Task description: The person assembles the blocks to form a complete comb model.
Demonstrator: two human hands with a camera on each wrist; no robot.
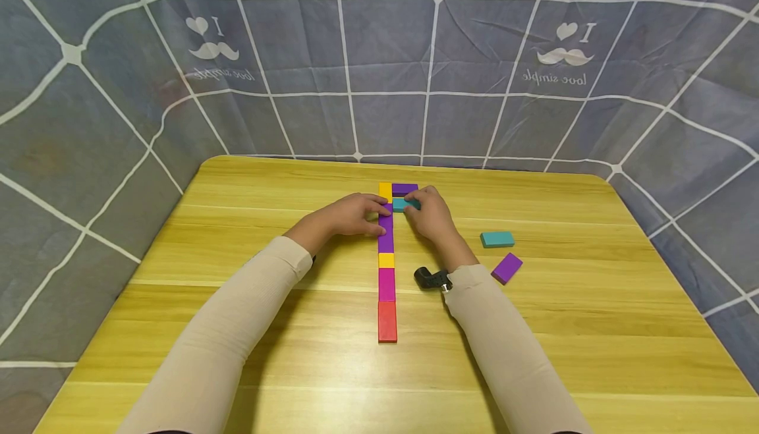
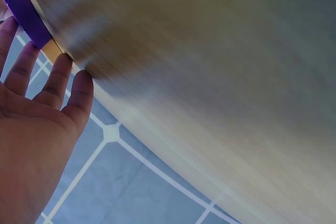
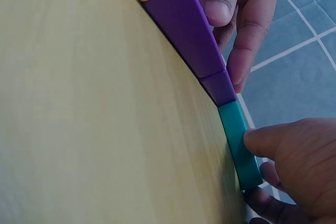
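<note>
A straight row of coloured blocks lies on the wooden table, with a red block [image 1: 387, 322] nearest, then a magenta block [image 1: 387, 285], a small yellow block [image 1: 386, 261] and purple blocks [image 1: 385, 243]. A yellow block [image 1: 385, 191] forms its far end. My left hand [image 1: 356, 215] rests its extended fingertips along the row's left side, by the purple part. With thumb and fingers, my right hand [image 1: 433, 215] pinches a teal block [image 3: 239, 145] whose end meets the row's right side. Just beyond it, another purple block [image 1: 405, 189] sticks out rightward from the far yellow block.
On the right side of the table [image 1: 569, 328] lie a loose teal block [image 1: 497, 240] and a loose purple block [image 1: 506, 269]. A black wrist-camera mount [image 1: 431, 279] juts from the right cuff. A grey patterned cloth [image 1: 391, 58] hangs behind the table and at its sides.
</note>
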